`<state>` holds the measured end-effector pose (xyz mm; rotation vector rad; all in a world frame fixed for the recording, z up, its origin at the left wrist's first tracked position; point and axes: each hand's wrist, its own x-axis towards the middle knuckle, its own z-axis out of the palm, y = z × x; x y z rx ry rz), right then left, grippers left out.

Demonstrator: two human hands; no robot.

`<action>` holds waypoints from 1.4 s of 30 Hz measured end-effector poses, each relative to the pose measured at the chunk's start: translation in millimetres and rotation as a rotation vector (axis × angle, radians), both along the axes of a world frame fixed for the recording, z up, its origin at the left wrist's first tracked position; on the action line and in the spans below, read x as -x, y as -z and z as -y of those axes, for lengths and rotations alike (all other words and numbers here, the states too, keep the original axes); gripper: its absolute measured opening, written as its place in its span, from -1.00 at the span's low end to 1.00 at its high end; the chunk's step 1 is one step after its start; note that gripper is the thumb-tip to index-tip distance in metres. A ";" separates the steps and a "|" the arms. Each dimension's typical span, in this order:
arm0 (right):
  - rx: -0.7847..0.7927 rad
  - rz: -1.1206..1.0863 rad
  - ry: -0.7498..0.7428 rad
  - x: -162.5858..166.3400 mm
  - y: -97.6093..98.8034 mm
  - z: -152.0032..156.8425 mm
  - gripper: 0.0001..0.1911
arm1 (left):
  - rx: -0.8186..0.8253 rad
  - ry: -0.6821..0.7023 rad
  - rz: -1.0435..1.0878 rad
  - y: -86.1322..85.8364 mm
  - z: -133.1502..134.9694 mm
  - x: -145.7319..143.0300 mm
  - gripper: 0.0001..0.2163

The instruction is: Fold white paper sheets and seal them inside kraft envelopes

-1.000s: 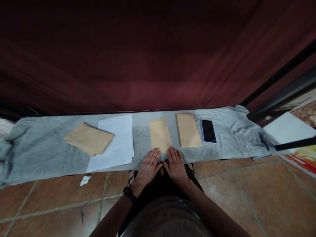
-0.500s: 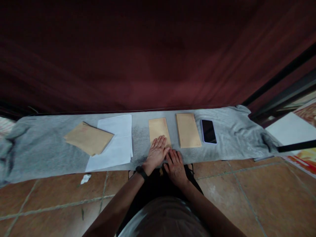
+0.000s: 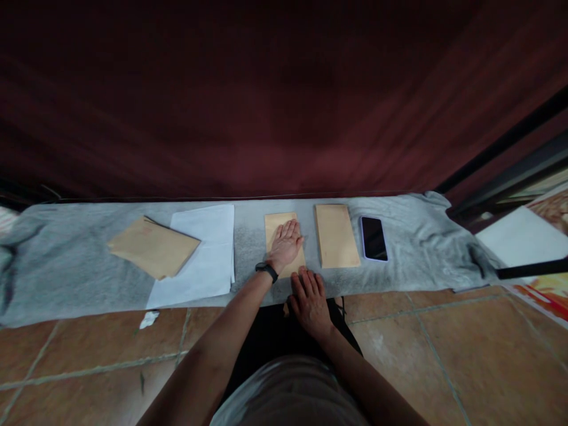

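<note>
- The left hand (image 3: 287,244) is lying flat, fingers extended close together, over the kraft envelope (image 3: 274,223) beneath it.
- The right hand (image 3: 309,303) is resting slightly spread, palm down, its fingertips at the envelope's near right corner; contact there is hard to tell.
- Under both, grey cloth (image 3: 251,245) is covering the table; an uneven sideways push could be skewing or creasing the envelope on that soft fabric.
- Right of the left hand, an envelope stack (image 3: 338,236) is sitting, then a smartphone (image 3: 374,238).
- Left of it, loose envelopes (image 3: 153,248) are overlapping white sheets (image 3: 216,242); a sleeve or forearm brush could be scattering them.
</note>
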<state>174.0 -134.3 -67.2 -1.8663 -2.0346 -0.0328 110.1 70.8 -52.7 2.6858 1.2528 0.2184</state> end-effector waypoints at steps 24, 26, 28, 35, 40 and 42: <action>-0.058 -0.021 -0.016 -2.1 0.1 2.7 -0.48 | -0.019 0.246 0.011 -5.4 71.4 63.3 -0.52; -0.065 -0.038 -0.015 -3.5 1.5 2.8 -0.50 | -0.025 0.278 0.009 -8.0 78.3 69.1 -0.52; -0.062 -0.061 -0.010 -4.9 2.7 2.4 -0.50 | -0.035 0.306 0.009 -10.6 85.7 75.4 -0.51; -0.036 -0.093 -0.005 -9.0 1.4 2.9 -0.49 | -0.087 0.345 0.013 -15.3 111.3 100.2 -0.42; -0.027 -0.094 -0.051 -4.9 -8.3 1.6 -0.47 | -0.093 0.326 0.032 -12.1 121.2 109.2 -0.36; -0.022 -0.089 -0.090 -1.1 -11.9 0.0 -0.46 | -0.085 0.301 0.029 -10.4 123.3 109.4 -0.36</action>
